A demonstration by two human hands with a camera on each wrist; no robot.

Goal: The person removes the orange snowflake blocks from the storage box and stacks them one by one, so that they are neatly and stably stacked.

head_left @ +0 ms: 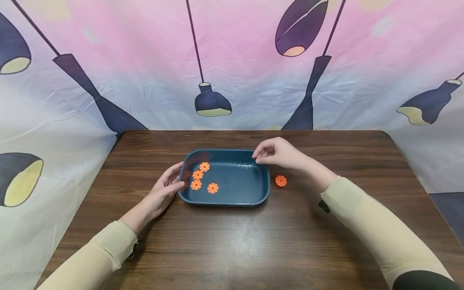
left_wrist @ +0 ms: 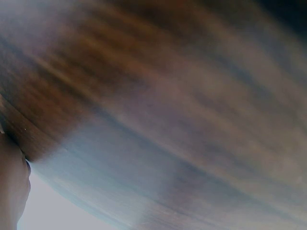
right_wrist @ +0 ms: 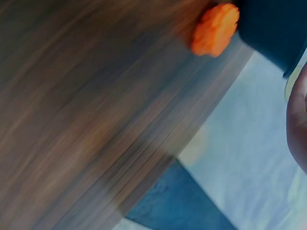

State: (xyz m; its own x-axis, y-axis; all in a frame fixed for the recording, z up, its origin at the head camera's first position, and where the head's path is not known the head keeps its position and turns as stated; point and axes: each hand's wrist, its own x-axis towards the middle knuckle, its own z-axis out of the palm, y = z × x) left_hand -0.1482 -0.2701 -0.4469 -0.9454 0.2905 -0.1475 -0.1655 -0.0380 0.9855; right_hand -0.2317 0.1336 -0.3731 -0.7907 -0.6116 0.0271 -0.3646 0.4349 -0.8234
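Orange notched discs [head_left: 212, 188] lie in the mid-frame blue tray [head_left: 235, 185] that the left hand [head_left: 164, 191] grips, while the right hand [head_left: 278, 152], fingers bent at its upper-right corner, pinching what I cannot tell, seems mid-transfer, probably needing a pinch on the disc stack [head_left: 280, 181] at right.

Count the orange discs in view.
5 visible: one, a second and a third in a row, left inside the blue tray, a fourth nearer its middle, a fifth on the table right of the tray. More may be stacked beneath that one.
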